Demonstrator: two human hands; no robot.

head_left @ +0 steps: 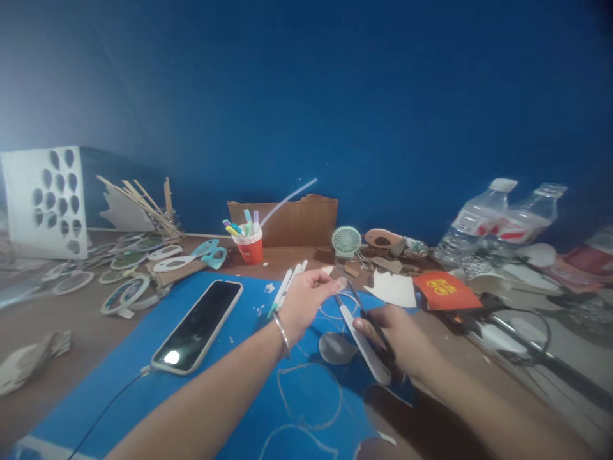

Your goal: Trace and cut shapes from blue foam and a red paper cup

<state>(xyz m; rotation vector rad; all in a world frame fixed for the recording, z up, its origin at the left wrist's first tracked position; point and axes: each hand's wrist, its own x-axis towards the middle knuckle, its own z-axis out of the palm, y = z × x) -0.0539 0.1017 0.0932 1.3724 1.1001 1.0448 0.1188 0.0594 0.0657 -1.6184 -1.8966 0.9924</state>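
Note:
My left hand (306, 299), with a metal bangle at the wrist, pinches a small pale piece (341, 283) between thumb and fingertips. My right hand (397, 335) is closed around a pair of scissors (366, 348), one side pale and the other dark. Their blades point away from me, close to the pinched piece; whether they touch it I cannot tell. Below them a grey teardrop-shaped piece (338, 348) rests on a blue sheet (249, 364) marked with pale rounded outlines. White pens (290, 284) lie beyond my left hand.
A phone (198, 326) with a cable lies at left. Behind stand a red paper cup (249, 246) of markers and a small green fan (347, 241). Plastic bottles (479, 217) and a red packet (446, 291) are at right; ring-shaped cutouts (125, 295) lie far left.

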